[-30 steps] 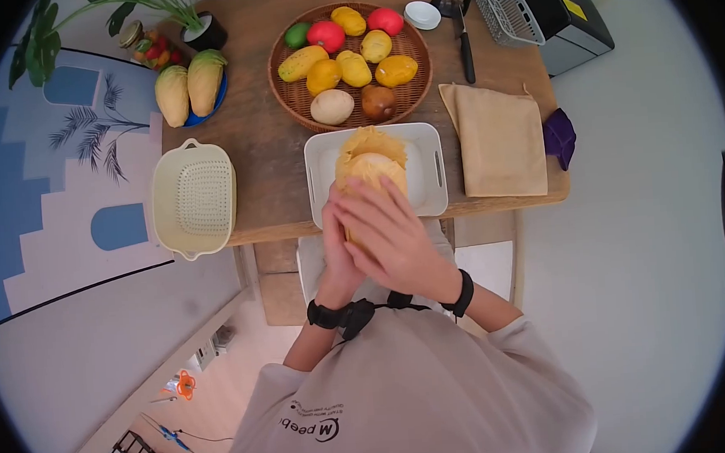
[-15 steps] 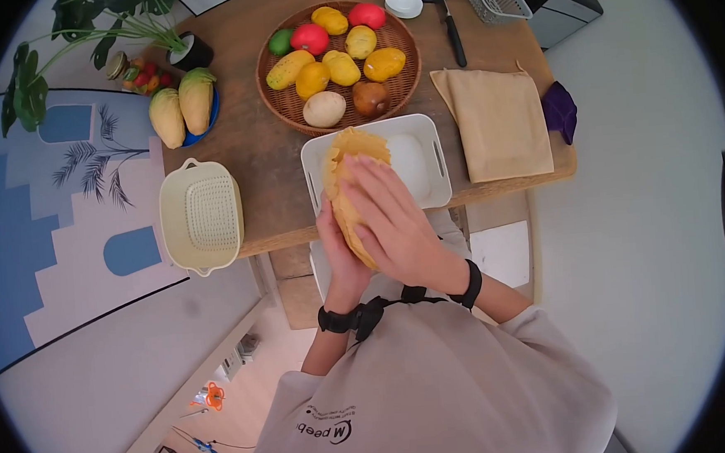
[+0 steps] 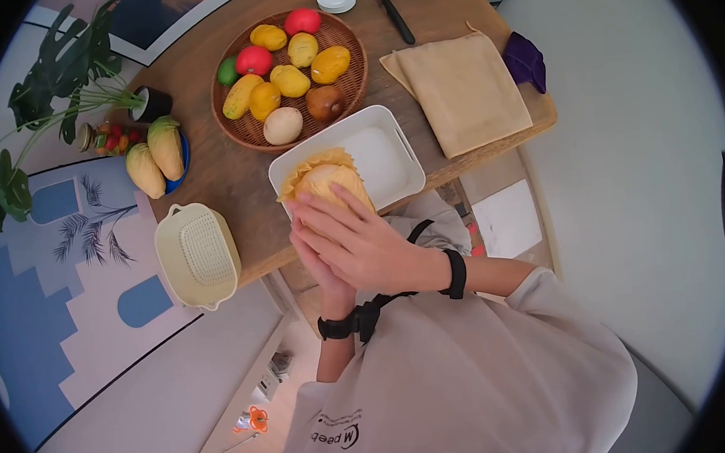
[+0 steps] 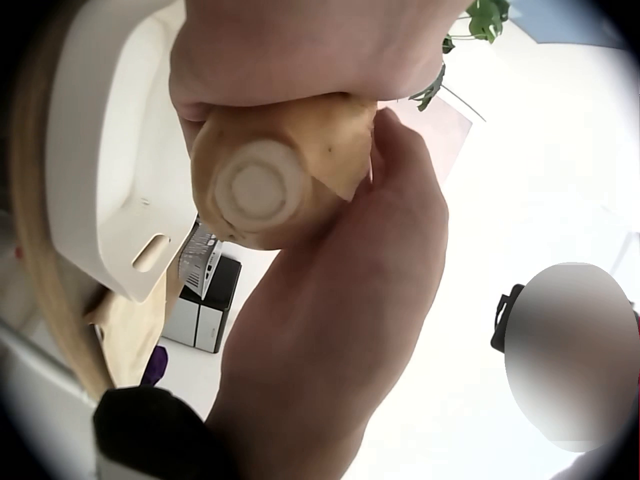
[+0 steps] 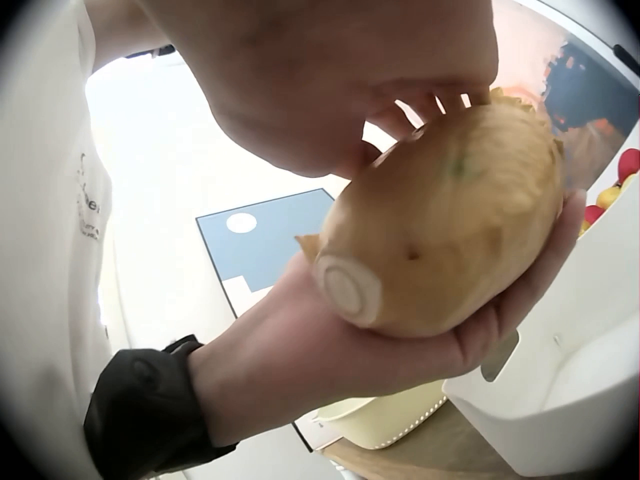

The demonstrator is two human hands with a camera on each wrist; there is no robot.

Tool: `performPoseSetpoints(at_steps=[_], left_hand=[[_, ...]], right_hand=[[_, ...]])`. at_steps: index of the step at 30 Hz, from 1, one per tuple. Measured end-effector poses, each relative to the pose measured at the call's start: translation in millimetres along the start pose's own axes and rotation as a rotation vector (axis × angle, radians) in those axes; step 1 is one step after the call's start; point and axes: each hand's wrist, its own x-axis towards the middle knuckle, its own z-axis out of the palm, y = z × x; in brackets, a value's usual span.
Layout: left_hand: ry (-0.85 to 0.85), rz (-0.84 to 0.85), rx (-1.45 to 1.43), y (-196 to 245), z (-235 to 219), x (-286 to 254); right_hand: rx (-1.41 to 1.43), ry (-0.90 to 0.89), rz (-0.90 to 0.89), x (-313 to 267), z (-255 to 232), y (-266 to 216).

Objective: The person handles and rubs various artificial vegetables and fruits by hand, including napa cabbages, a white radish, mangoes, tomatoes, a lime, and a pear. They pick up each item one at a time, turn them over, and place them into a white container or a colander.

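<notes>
Both hands hold a pale yellow napa cabbage (image 3: 332, 178), with ruffled leaf edges at the far end, above the near left part of the white tray. The left hand (image 5: 370, 345) cradles it from below, fingers curved along its underside. Laid over the top is the right hand (image 3: 363, 239), its long fingers nearly straight and pressed on the leaves. The cut white stem end (image 4: 260, 185) shows in the left wrist view, close to the wrists. A small loose leaf flap (image 5: 307, 245) sticks out beside the stem end in the right wrist view.
The white tray (image 3: 395, 150) stands at the table's front edge. Behind it sits a wicker basket (image 3: 361, 73) of fruit. A cream colander (image 3: 223, 260) and a blue plate (image 3: 179, 184) with two more cabbages lie left; a folded beige cloth (image 3: 467, 100) lies right.
The head view has turned, shifting the table contents. The cabbage has rolled between the hands, so its pale leafy face shows again. The right hand has slid across it.
</notes>
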Motion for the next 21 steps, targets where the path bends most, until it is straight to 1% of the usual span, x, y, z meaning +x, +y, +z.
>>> performPoseSetpoints(at_steps=[3,6,9,12,15,18,21], left_hand=[[-0.116,-0.196,-0.185,12.0,10.7,7.7],[-0.153,-0.209,-0.191,9.0,6.4,11.8],[-0.068,-0.177,-0.183,0.5,-6.0,5.4],[-0.192,-0.206,-0.248,8.8,-2.1,2.2],[-0.078,-0.286,-0.261,14.6,6.9,6.8],[-0.142,-0.234,-0.303,3.0,-5.9,4.4],[-0.15,-0.258,-0.31,5.3,-6.7,5.2]], right_hand=[[0.069,0.017,0.114,8.4,-12.8,7.8],[0.137,0.124,0.168,9.6,-11.3,10.4],[0.12,-0.009,-0.005,-4.8,-1.8,5.8],[0.185,-0.006,-0.003,0.1,-9.6,10.2],[0.213,0.189,0.2,7.8,-12.2,9.5],[0.04,-0.007,0.005,-2.9,-0.4,5.8],[0.082,-0.007,0.012,-1.8,-4.6,8.9]])
